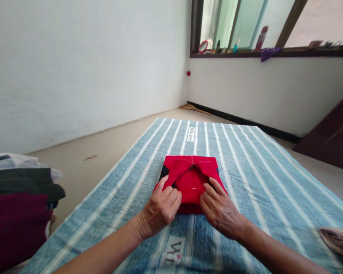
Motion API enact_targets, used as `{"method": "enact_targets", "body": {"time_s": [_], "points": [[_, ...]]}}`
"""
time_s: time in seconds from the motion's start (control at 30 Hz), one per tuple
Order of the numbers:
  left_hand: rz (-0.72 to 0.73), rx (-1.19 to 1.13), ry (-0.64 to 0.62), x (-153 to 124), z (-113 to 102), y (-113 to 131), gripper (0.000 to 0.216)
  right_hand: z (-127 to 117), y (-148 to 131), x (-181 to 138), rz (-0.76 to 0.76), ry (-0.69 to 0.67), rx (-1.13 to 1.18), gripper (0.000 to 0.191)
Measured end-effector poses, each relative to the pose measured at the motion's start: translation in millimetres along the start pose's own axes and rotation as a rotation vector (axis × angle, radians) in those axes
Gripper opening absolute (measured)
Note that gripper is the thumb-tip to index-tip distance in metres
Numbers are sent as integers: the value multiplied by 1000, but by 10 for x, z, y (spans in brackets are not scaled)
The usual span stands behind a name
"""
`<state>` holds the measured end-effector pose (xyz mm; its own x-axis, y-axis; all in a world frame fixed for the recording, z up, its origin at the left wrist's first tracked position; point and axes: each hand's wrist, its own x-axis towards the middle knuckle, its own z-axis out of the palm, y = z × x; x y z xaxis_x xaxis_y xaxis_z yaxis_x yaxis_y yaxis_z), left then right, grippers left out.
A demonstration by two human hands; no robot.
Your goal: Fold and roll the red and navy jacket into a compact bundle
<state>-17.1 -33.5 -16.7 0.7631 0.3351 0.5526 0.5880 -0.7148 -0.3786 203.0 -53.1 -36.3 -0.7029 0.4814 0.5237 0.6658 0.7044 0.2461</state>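
A red zip-collared shirt (pixel 193 186) with dark side panels lies folded in a neat block, its collar facing me. My left hand (pixel 165 201) is closed on the left side of the collar, with the index finger stretched along the cloth. On the other side, my right hand (pixel 218 205) pinches the collar's right edge between curled fingers. The short zip pull shows at the far middle of the collar. Under the shirt spreads a blue and white striped cloth (pixel 125 198) over a table or bed.
Folded clothes (pixel 20 186) in maroon, dark green and white are stacked at the left. A brown cloth (pixel 338 239) lies at the right edge. Small items, including a round mirror (pixel 203 46), stand on the window sill. A broom-like object (pixel 194 109) rests on the floor by the corner.
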Motion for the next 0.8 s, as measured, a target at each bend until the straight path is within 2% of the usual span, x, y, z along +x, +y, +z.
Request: {"method": "enact_targets", "body": {"time_s": [0.27, 0.4, 0.67, 0.8], "points": [[75, -6, -140, 47, -82, -11, 31, -40, -16, 15, -44, -59, -1, 25], [64, 13, -181, 62, -88, 7, 31, -41, -30, 16, -45, -77, -22, 24], [148, 7, -215, 68, -34, -5, 29, -34, -55, 20, -50, -80, -59, 23], [102, 30, -298, 147, -71, 63, 26, -16, -54, 14, -43, -77, -41, 23]]}}
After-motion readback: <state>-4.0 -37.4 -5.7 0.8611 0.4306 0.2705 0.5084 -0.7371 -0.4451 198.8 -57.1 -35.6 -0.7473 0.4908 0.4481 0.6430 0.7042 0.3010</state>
